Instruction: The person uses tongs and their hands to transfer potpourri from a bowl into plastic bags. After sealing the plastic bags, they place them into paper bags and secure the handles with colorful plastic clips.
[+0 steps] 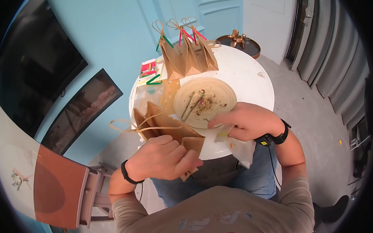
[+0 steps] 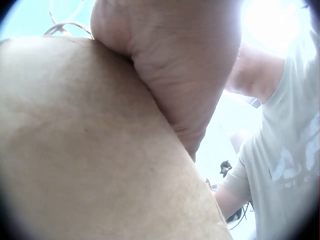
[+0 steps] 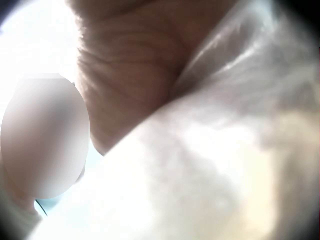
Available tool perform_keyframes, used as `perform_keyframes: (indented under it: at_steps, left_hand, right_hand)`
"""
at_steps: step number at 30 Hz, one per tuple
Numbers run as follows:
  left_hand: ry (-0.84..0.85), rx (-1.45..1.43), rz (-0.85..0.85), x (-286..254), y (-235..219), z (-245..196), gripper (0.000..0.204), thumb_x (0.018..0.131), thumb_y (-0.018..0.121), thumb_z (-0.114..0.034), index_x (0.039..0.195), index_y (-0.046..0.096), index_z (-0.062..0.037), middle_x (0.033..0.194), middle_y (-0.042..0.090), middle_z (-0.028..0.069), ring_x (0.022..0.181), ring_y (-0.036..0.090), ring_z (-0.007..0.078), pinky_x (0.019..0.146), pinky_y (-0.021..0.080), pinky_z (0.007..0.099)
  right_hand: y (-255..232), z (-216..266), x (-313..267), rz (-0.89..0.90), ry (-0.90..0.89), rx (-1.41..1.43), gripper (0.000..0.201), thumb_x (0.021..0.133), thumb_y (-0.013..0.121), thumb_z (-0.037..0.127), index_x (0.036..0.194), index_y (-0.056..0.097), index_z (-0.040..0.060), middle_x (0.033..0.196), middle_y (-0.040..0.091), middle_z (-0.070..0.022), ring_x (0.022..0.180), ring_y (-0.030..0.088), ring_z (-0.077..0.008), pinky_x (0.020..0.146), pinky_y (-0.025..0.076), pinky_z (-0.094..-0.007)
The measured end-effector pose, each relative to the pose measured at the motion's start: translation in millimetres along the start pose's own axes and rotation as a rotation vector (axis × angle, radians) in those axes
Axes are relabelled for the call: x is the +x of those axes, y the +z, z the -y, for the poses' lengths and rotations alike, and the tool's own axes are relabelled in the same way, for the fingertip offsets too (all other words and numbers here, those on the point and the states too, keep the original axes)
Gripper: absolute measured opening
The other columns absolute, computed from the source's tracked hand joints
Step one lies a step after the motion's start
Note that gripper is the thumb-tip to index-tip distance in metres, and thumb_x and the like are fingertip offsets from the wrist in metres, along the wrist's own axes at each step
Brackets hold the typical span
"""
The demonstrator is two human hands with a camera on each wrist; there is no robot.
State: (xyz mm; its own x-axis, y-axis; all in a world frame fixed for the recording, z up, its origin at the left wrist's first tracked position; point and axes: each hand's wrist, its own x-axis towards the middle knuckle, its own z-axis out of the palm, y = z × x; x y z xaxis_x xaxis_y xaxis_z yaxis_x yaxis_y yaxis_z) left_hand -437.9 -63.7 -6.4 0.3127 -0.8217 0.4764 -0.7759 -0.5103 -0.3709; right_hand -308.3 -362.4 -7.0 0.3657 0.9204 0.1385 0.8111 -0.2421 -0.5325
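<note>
In the head view my left hand (image 1: 163, 158) grips the upper edge of a brown paper bag (image 1: 193, 144) with twisted handles, tilted at the table's near edge. That bag's plain side (image 2: 85, 145) fills much of the left wrist view. My right hand (image 1: 252, 121) holds a translucent plastic bag (image 1: 242, 152) that hangs below the palm, its index finger stretched toward the plate. Pale contents show blurred through the plastic (image 3: 200, 165) in the right wrist view. Close by lies a round beige plate (image 1: 228, 88) with dried bits and metal tongs (image 1: 188, 109) on it.
Three standing paper bags (image 1: 192, 61) with green and pink strips on their handles are at the back of the white round table (image 1: 255, 89). Left of them lie a red-and-white packet (image 1: 148, 68) and green strips (image 1: 154, 80). A dark side table (image 1: 254, 48) stands behind.
</note>
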Motion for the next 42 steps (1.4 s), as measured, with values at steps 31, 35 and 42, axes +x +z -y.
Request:
perform_keyframes:
  at_steps: [31,35,42]
  left_hand:
    - [-0.032,-0.084,0.264,-31,30,-1,0.016,0.087,0.079,-0.016,0.096,0.07,-0.0066,0.078,0.056,0.0016,0.07,0.061,0.0194,0.063,0.048,0.0353]
    - [0.069,0.058,0.06,-19,44,-1,0.022,0.081,0.077,-0.013,0.1,0.073,-0.0036,0.077,0.054,0.0004,0.068,0.059,0.0173,0.061,0.045,0.0341]
    - [-0.021,0.147,0.121,-37,38,-9,0.02,0.086,0.077,-0.013,0.101,0.074,0.0004,0.072,0.048,-0.0011,0.062,0.053,0.0148,0.056,0.038,0.0322]
  right_hand:
    - [-27,13,-2,-0.35,0.036,0.403,0.026,0.114,0.062,0.016,0.128,0.077,-0.0011,0.104,0.083,-0.0096,0.095,0.08,-0.0199,0.082,0.062,-0.0364]
    - [-27,23,37,-0.69,0.082,1.14,0.029,0.118,0.058,0.019,0.128,0.074,-0.0029,0.111,0.081,-0.0055,0.098,0.078,-0.0147,0.086,0.064,-0.035]
    - [-7,5,65,-0.733,0.245,1.247,0.035,0.119,0.053,0.018,0.141,0.064,-0.0067,0.127,0.076,-0.0147,0.107,0.079,-0.0206,0.092,0.067,-0.0385]
